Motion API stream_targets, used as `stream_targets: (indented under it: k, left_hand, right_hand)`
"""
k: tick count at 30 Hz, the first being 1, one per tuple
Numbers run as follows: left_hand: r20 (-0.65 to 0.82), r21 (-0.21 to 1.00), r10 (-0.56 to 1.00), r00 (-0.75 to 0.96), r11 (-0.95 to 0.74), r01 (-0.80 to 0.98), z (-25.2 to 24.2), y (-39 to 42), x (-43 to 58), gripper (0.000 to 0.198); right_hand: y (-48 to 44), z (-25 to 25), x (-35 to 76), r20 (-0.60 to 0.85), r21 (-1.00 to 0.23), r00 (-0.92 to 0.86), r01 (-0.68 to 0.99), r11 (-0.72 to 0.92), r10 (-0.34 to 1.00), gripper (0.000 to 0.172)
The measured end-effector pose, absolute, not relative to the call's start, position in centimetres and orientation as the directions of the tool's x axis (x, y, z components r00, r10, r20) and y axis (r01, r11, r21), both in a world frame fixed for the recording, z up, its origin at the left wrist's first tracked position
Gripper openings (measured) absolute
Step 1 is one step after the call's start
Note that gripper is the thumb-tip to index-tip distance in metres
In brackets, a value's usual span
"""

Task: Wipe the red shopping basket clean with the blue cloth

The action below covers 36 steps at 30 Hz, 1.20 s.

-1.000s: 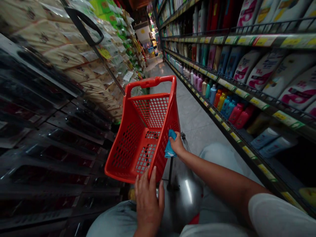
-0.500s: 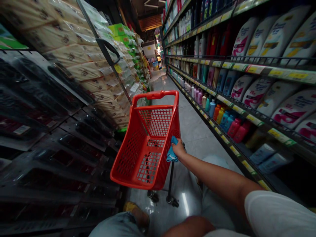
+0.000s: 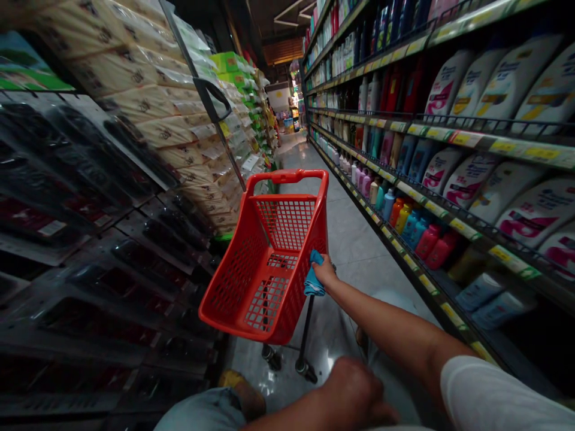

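Note:
A red wheeled shopping basket [image 3: 287, 177] stands tilted in a shop aisle in front of me, and nothing lies inside it. My right hand [image 3: 327, 272] is stretched out to its right rim and is closed on a bunched blue cloth [image 3: 312, 282], pressing it against the rim's outer side. My left hand [image 3: 354, 389] is low at the bottom edge, off the basket, in shadow with its back toward me; its fingers do not show. My knee in light trousers [image 3: 202, 413] is beside it.
Shelves of coloured bottles and white refill pouches [image 3: 404, 215] line the right side. On the left are dark packaged goods [image 3: 112, 251] and stacked paper packs [image 3: 135, 114]. The glossy tiled aisle floor [image 3: 350, 239] runs ahead. The basket's wheels [image 3: 305, 368] rest near my shoe [image 3: 245, 392].
My left hand has let go of the basket's near rim and dropped to the bottom of the view. My view has risen and the basket stands a little farther off. The right hand has kept the cloth on the rim.

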State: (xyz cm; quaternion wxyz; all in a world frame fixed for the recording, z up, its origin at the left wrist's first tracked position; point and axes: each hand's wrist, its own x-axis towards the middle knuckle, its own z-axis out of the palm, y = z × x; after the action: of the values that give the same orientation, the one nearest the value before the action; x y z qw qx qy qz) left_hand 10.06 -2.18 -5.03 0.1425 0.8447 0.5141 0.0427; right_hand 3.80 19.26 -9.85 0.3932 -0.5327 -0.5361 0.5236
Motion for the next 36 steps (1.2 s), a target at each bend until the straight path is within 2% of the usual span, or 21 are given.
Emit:
stream_targets:
  k: [3,5,8,12,15,19,24,29,32,34,36]
  left_hand:
    - [0.112,0.220,0.989,0.100,-0.123,0.968,0.3,1.2,3.4,0.036]
    - [0.213,0.215,0.967,-0.137,0.090,0.973,3.1,4.5,-0.8,0.044]
    - [0.174,0.231,0.946,-0.275,0.233,0.945,4.7,8.4,-4.3,0.048]
    - [0.024,0.226,0.951,-0.308,0.295,0.928,4.1,9.3,-4.8,0.036]
    - [-0.022,0.204,0.948,-0.318,0.315,0.927,4.2,8.3,-4.5,0.035]
    - [-0.070,0.180,0.948,-0.310,0.318,0.931,4.9,7.0,-4.5,0.038]
    - [-0.118,0.177,0.950,-0.289,0.307,0.935,5.4,5.4,-5.2,0.042]
    - [-0.202,0.226,0.963,-0.180,0.225,0.948,7.5,4.5,-6.9,0.032]
    - [-0.220,0.270,0.971,-0.094,0.154,0.951,8.6,6.2,-7.5,0.032]
    - [-0.184,0.272,0.979,-0.089,0.137,0.952,8.6,8.0,-7.4,0.035]
    - [-0.124,0.232,0.981,-0.149,0.174,0.957,7.9,9.5,-7.0,0.037]
  right_hand:
    - [20.6,-9.6,3.9,-0.172,-0.972,-0.054,0.173,-0.161,0.984,0.032]
    - [21.0,-9.0,3.5,-0.147,-0.977,-0.002,0.158,-0.144,0.989,0.033]
    - [19.9,-8.1,2.7,-0.023,-0.993,0.033,0.119,-0.027,0.999,0.040]
    - [16.9,-8.9,2.1,0.158,-0.986,0.016,0.050,0.157,0.987,0.043]
    - [16.7,-10.4,2.5,0.162,-0.987,0.050,0.022,0.161,0.986,0.036]
    - [17.8,-10.1,2.6,0.120,-0.993,0.128,0.003,0.120,0.985,0.037]
    - [15.6,-8.9,2.7,0.274,-0.960,0.014,-0.050,0.274,0.962,0.042]
    - [16.1,-10.4,3.9,0.010,-1.000,0.075,-0.026,0.012,0.997,0.032]
    - [17.4,-8.7,3.1,-0.018,-1.000,0.114,-0.022,-0.016,0.993,0.034]
    - [17.3,-6.6,2.4,0.053,-0.998,0.093,-0.021,0.056,0.994,0.037]
    - [16.7,-4.9,2.1,0.217,-0.976,0.028,-0.017,0.218,0.976,0.039]
